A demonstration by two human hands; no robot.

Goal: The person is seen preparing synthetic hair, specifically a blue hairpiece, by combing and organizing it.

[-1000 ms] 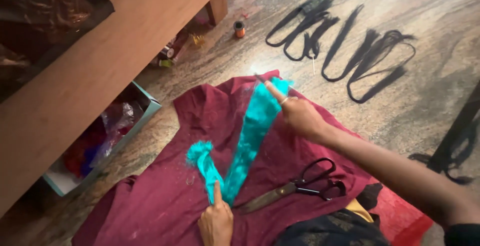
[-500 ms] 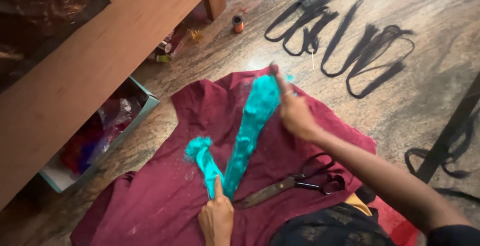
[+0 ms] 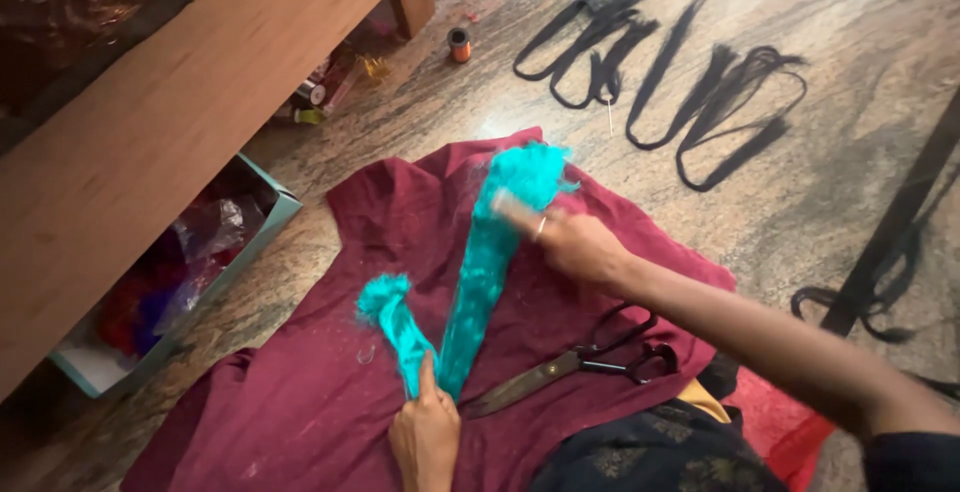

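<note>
A long strip of teal fluffy fibre (image 3: 490, 262) lies bent in a V on a maroon cloth (image 3: 300, 392) spread over the stone floor. My left hand (image 3: 425, 432) presses the bend of the strip down near the bottom of the view, index finger pointing up. My right hand (image 3: 570, 242) rests on the upper part of the longer arm, fingers blurred with motion, a ring on one finger. The strip's far end is bunched just above that hand.
Black-handled scissors (image 3: 580, 362) lie on the cloth right of the strip. Bundles of black strands (image 3: 690, 92) lie on the floor beyond, with a spool (image 3: 459, 44). A wooden bench (image 3: 200, 102) stands at left, a box of coloured material (image 3: 170, 292) beneath it.
My right hand has drawn back down the teal strip toward me, from its far tip to its upper middle. The tip has bunched up. My left hand has stayed put.
</note>
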